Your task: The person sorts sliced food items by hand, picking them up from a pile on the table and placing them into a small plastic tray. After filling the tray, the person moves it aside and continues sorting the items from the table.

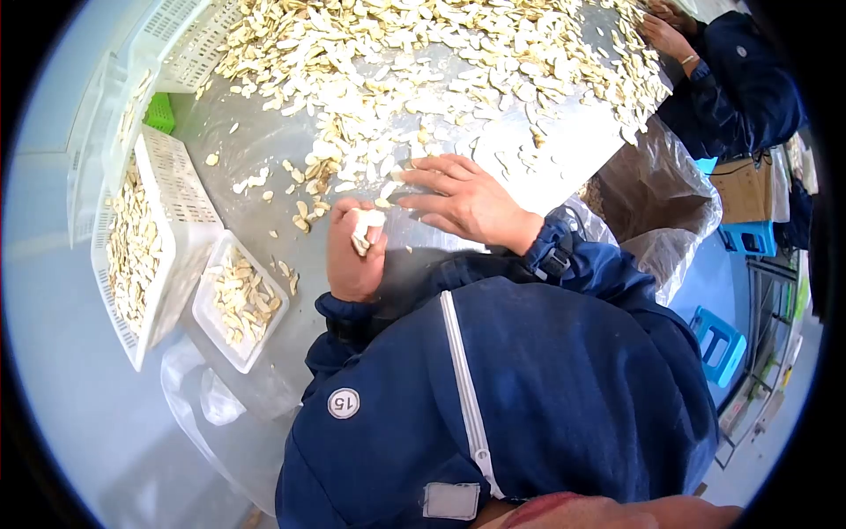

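Observation:
My left hand [352, 264] is closed around several pale slices [364, 226], held between the fingers and thumb above the metal table. To its right, my right hand [471, 201] reaches over the tabletop with fingers stretched out. Its fingertips are close to loose slices at the near edge of a large spread of cream-coloured dried slices [423, 53]. No slice shows in the right hand, though its palm is hidden. A small cluster of slices [322, 172] lies just beyond my left hand.
At left, a white perforated basket [189, 234] holds many slices, with a small white tray [275, 322] of slices beside it. A plastic-lined container [661, 194] stands at right. A co-worker's hands [667, 35] work at the far right. Blue stools [718, 344] are on the floor.

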A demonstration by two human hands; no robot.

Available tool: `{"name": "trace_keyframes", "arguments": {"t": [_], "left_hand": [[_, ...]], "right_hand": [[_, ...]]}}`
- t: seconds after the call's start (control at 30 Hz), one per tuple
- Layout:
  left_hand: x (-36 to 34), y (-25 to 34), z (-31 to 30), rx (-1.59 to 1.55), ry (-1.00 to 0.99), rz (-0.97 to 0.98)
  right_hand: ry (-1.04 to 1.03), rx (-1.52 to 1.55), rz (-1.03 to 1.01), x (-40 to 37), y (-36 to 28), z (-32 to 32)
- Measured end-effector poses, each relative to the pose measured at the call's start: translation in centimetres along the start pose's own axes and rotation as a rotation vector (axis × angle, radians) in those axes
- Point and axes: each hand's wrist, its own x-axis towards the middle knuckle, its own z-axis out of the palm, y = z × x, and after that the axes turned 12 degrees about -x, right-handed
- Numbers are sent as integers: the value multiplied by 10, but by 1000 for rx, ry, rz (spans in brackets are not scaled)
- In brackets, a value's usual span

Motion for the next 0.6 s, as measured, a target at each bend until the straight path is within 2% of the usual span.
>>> {"name": "trace_keyframes", "arguments": {"t": [0.07,0.1,0.2,0.3,0.37,0.4,0.43,0.53,0.6], "left_hand": [[6,-5,-20,-385,-36,-39],[4,-4,-20,-403,10,-24],[0,2,9,-403,237,28],[6,4,3,-401,287,-36],[16,-4,-34,-419,158,-140],[21,-4,-35,-430,95,-188],[23,-10,-33,-368,166,-187],[40,-29,-18,-260,177,-199],[51,-46,-1,-230,211,-218]], "right_hand": [[-13,-91,30,-7,13,7],[-4,-176,78,-13,26,9],[75,-249,325,-40,71,-4],[91,-335,462,-69,73,-34],[4,-292,413,-85,60,-45],[-41,-269,385,-91,56,-50],[-94,-296,373,-94,54,-55],[56,-370,594,-113,81,-47],[162,-460,669,-108,90,-47]]}}
